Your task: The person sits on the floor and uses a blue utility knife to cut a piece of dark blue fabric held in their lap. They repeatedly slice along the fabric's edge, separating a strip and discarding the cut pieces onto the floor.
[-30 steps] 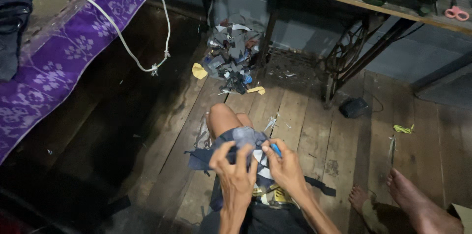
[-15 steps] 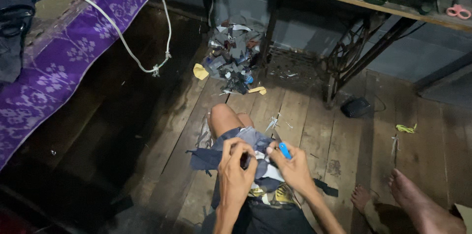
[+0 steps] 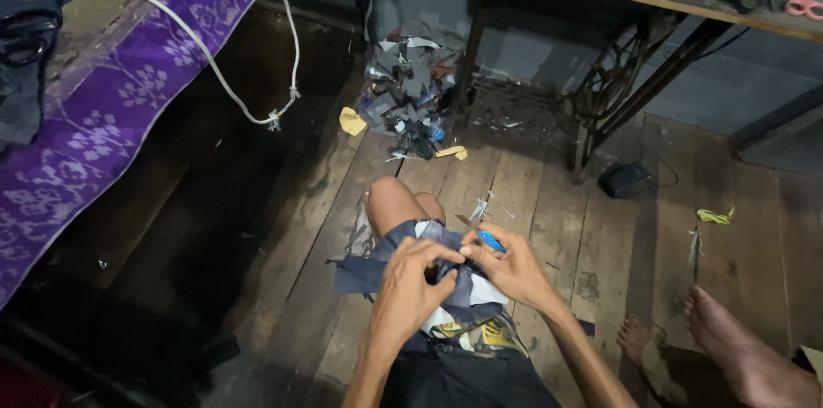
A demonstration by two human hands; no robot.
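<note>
crumpled grey-navy cloth (image 3: 429, 247), blue tool (image 3: 490, 242) w/ it

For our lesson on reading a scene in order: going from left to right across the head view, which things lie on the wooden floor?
Yellow scrap → pile of fabric scraps → black foot pedal → yellow-green thread.

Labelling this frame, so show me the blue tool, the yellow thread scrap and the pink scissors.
blue tool (image 3: 491, 242), head view, on its blue handle.
yellow thread scrap (image 3: 713, 217), head view, on its middle.
pink scissors (image 3: 806, 5), head view, on a handle loop.
</note>
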